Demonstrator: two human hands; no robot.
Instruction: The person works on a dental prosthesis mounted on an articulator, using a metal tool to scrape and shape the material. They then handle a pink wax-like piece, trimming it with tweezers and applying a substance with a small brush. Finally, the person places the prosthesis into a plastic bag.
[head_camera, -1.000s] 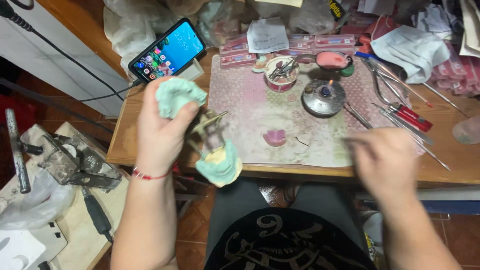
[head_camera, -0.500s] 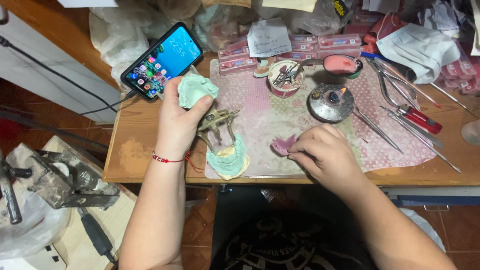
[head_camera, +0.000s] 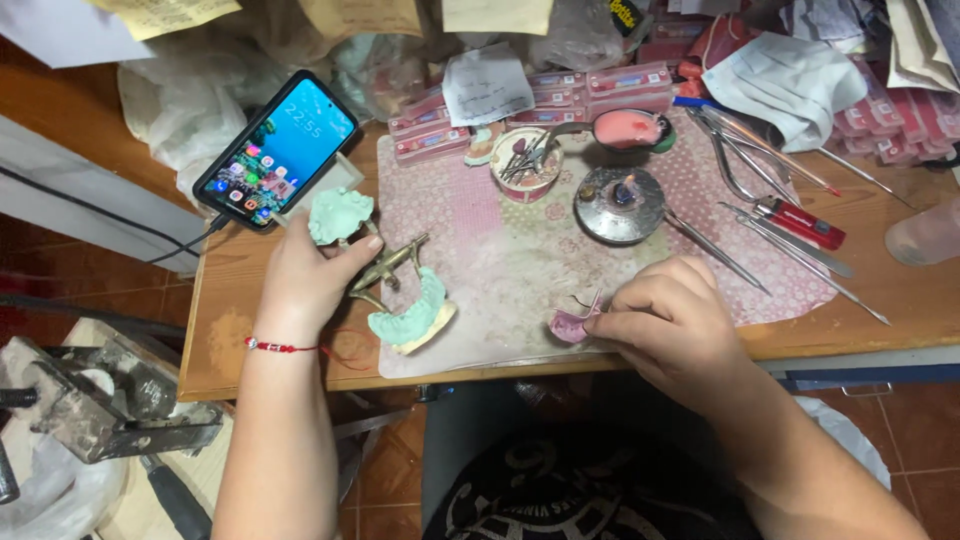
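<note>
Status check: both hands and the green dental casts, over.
Left hand grips the brass articulator with green casts. Right hand pinches the pink wax piece on the mat. Small burner and metal tools lie beyond the right hand.

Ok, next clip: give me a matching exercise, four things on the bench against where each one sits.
Things:
1. smartphone
2. green dental cast on the brass articulator
3. pink wax piece
4. red-handled tool

Places:
A. at the fingertips of the right hand
B. on the bare wood at the right end of the bench
C. propped at the back left corner, screen lit
D. beside the left hand, on the mat's front left part

Pairs: 1-C, 2-D, 3-A, 4-B
</note>
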